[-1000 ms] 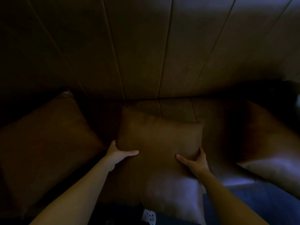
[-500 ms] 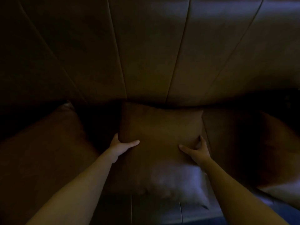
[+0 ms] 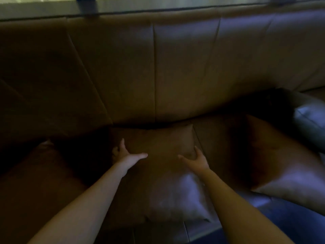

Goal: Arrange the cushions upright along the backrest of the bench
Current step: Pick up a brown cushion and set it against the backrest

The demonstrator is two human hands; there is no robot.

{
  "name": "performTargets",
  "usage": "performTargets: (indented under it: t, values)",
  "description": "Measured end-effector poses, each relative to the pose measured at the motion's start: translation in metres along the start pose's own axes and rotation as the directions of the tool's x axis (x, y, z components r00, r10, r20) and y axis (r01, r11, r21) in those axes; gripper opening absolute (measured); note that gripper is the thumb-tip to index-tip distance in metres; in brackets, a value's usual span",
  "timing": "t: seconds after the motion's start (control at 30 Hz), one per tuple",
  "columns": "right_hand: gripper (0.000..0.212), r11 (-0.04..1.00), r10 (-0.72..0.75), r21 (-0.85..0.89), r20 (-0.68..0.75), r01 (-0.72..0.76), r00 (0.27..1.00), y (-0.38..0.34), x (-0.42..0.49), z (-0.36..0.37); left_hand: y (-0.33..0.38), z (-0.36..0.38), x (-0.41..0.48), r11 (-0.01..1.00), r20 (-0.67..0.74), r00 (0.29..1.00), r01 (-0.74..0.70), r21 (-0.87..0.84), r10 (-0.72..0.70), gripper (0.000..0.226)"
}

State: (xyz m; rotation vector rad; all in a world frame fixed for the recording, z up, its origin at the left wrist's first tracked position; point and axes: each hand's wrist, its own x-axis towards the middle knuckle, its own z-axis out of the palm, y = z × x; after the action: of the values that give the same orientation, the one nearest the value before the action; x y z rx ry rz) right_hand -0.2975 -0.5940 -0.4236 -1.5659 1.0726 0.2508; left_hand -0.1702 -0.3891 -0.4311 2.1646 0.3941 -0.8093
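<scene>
While leaning against the backrest (image 3: 175, 67) at mid-bench, being gripped at both side edges: middle cushion (image 3: 158, 147). Clasping its left edge, left hand (image 3: 125, 154), thumb spread across the front; pinching its right edge, right hand (image 3: 197, 160). Lying at either side, left cushion (image 3: 35, 182) and right cushion (image 3: 281, 164).

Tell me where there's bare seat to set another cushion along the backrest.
Bare seat shows between the middle cushion and the right cushion, against the backrest. The dark gap between the middle and left cushion looks narrower. The centre is crowded: left hand and right hand both hold the middle cushion.
</scene>
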Motion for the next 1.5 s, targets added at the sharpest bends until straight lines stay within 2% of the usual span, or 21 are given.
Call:
performTargets:
  t: [0.13,0.33,0.43,0.53,0.67,0.93,1.03,1.13,1.27,1.4,1.5]
  values:
    - [0.092,1.000,-0.020,-0.009,-0.067,0.020,0.998,-0.014,-0.011,-0.039,0.051,0.048,-0.032,0.993,0.116,0.986,-0.120,0.020,0.117,0.096]
    - [0.077,0.999,-0.015,0.048,-0.141,0.022,0.990,0.009,-0.015,-0.144,0.098,0.148,-0.090,0.983,0.351,0.924,-0.179,0.048,0.151,0.069]
    - [0.074,0.999,0.023,0.041,-0.124,-0.018,0.992,0.039,-0.007,-0.209,0.115,0.206,-0.119,0.981,0.444,0.885,-0.184,0.061,0.138,0.067]
    - [0.072,0.997,0.060,0.047,-0.138,-0.054,0.989,0.070,0.002,-0.273,0.130,0.267,-0.147,0.985,0.480,0.869,-0.167,0.051,0.123,0.072]
    - [0.070,0.996,0.092,0.003,-0.221,-0.094,0.971,0.107,0.017,-0.347,0.148,0.341,-0.174,0.988,0.484,0.866,-0.152,0.025,0.122,0.085]
    - [0.097,0.959,0.238,-0.044,-0.403,-0.279,0.884,0.176,0.050,-0.438,0.161,0.438,-0.172,0.989,0.414,0.907,-0.124,0.085,0.079,0.120]
    - [0.113,0.960,0.261,0.009,-0.403,-0.281,0.877,0.203,0.074,-0.456,0.159,0.462,-0.159,0.984,0.385,0.919,-0.135,0.117,0.080,0.122]
    - [0.138,0.957,0.288,0.070,-0.334,-0.281,0.897,0.227,0.097,-0.471,0.153,0.471,-0.147,0.985,0.377,0.924,-0.124,0.118,0.071,0.129]
    - [0.122,0.964,0.254,0.151,-0.277,-0.219,0.927,0.231,0.100,-0.476,0.148,0.474,-0.139,0.990,0.363,0.930,-0.100,0.096,0.059,0.129]
    - [0.124,0.976,0.206,0.140,-0.365,-0.165,0.908,0.234,0.103,-0.471,0.150,0.475,-0.145,0.991,0.298,0.948,-0.130,0.040,0.112,0.113]
    - [0.117,0.979,0.175,0.170,-0.406,-0.114,0.897,0.227,0.100,-0.469,0.156,0.473,-0.148,0.986,0.266,0.951,-0.165,0.007,0.157,0.114]
